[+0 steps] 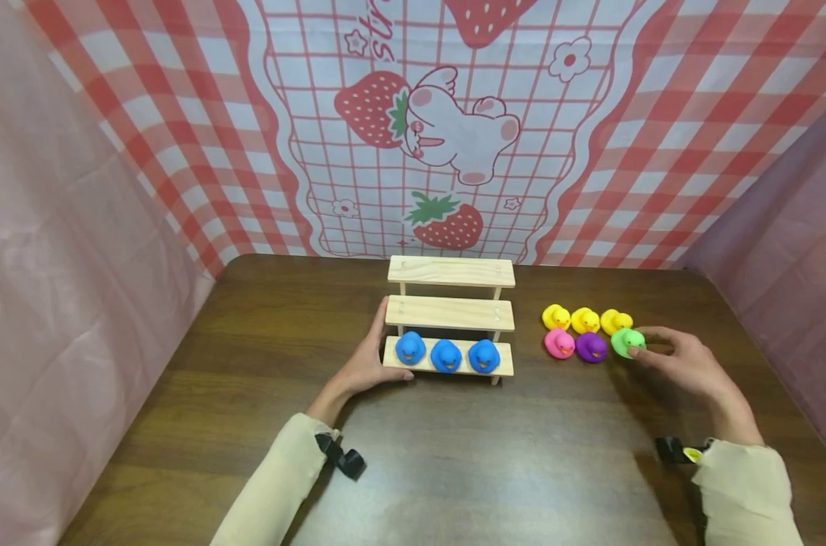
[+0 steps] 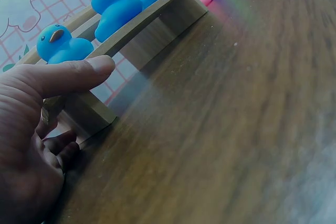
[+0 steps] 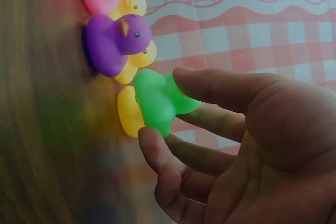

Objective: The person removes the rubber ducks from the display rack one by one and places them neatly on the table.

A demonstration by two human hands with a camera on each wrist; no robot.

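Blue ducks are shelved, green duck pinched by right hand, rack by left hand; five ducks seemingly remain.

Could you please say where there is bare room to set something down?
Bare: the upper tiers of the wooden stand, and the table left of the left hand and between the sleeves. Crowded: the bottom tier with three blue ducks, and the duck cluster at the right hand.
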